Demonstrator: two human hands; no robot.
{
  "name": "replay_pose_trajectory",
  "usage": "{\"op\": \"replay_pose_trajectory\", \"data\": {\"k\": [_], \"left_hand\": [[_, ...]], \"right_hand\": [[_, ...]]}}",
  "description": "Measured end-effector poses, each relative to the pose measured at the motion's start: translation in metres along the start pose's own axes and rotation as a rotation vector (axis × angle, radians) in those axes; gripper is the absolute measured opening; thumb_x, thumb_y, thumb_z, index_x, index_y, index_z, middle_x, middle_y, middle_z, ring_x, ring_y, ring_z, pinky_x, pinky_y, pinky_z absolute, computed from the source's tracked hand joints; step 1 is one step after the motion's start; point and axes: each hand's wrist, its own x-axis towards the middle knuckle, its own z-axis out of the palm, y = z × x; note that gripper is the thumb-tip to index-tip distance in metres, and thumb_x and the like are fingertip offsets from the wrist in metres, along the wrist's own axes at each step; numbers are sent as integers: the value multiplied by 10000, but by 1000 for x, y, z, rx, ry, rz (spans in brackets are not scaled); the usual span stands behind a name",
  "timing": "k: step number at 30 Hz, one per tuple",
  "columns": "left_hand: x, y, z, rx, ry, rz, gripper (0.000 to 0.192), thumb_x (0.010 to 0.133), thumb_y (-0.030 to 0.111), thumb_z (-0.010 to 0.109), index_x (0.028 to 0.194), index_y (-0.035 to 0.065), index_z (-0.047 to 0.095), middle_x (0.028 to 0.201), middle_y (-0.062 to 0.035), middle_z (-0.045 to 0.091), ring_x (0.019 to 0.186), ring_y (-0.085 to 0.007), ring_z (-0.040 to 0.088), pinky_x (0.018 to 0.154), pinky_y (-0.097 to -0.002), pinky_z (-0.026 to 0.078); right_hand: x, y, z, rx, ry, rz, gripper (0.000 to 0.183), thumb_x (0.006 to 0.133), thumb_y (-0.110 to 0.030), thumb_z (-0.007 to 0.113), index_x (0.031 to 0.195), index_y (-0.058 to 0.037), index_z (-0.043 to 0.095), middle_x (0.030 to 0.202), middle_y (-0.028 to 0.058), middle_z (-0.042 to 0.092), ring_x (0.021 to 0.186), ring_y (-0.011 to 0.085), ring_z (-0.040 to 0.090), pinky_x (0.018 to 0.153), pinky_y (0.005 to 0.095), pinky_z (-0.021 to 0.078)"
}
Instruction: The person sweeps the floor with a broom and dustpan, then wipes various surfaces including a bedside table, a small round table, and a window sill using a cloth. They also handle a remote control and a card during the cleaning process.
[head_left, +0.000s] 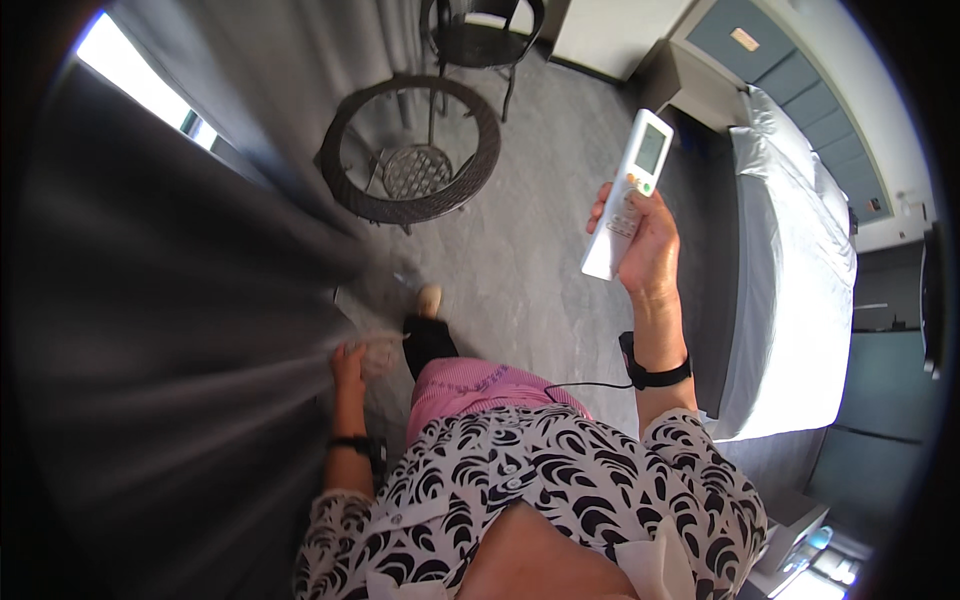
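My right hand (651, 238) is shut on a white air-conditioner remote control (616, 217), held up with its small screen and buttons facing me and the thumb lying on the buttons. At the left, my left hand (349, 365) touches the edge of a long dark grey curtain (187, 322). Its fingers look bent, but blur and the curtain's folds hide whether they grip the cloth. Each wrist wears a black strap, and a thin cable runs from the right one to my waist.
A round table with a dark woven rim (484, 165) stands ahead, a dark chair (480, 43) behind it. On the right is a bed with white bedding (795, 300), beside a grey nightstand (701, 90). Grey flooring (540, 262) lies between table and bed.
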Motion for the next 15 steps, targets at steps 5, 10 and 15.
{"op": "replay_pose_trajectory", "data": {"k": [5,10,15], "left_hand": [[132,86,92,125,-147,130,266,805,66,670,1068,48,629,963,-34,645,832,-126,600,709,-285,487],[280,140,158,521,210,457,357,863,160,643,1203,85,567,1065,-136,649,937,-286,617,804,-360,479],[389,177,198,792,395,516,401,902,201,596,1279,105,504,1227,-178,580,1086,-380,557,882,-427,458]], "right_hand": [[62,36,24,-79,213,87,304,879,-162,421,1138,-10,471,939,172,598,779,259,616,653,391,533],[130,73,44,-236,410,231,365,884,-211,452,1193,-22,491,936,129,585,773,216,597,662,369,511],[193,103,48,-277,548,379,387,900,-236,443,1229,-38,485,949,92,568,793,185,577,674,350,497]]}}
